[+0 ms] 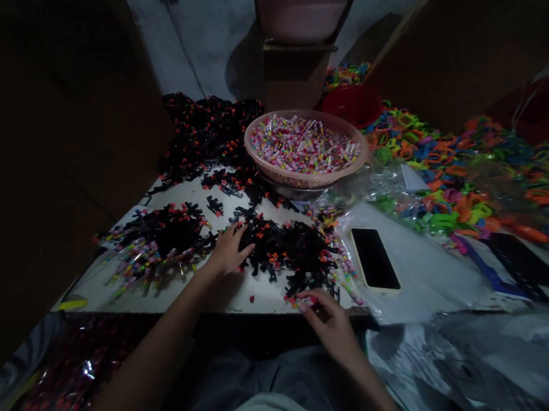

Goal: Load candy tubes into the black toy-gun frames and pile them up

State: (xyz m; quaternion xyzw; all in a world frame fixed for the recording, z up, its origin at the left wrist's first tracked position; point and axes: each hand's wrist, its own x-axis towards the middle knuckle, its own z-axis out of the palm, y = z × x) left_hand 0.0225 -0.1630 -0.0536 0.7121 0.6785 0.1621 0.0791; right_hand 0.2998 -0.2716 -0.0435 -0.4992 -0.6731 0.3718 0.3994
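Note:
My left hand [228,250] reaches over the table with its thumb apart from the fingers. The fingertips touch the left edge of a pile of small black plastic toys with orange-red bits [281,244]; nothing shows in its grasp. Near the front edge, my right hand [329,320] is closed in a pinch on a small pink-and-red piece [305,300], whose exact kind I cannot make out. Black toy parts lie just behind that hand. At the left is another heap of black toys [172,229], with colourful candy-like tubes [141,261] spread in front.
A pink basket [304,177] full of small colourful pieces stands at the back. A phone [375,259] lies on clear plastic sheets to the right. Bright plastic parts [444,162] cover the right back. A larger black heap [204,130] fills the back left. One red bit [251,299] lies near the front edge.

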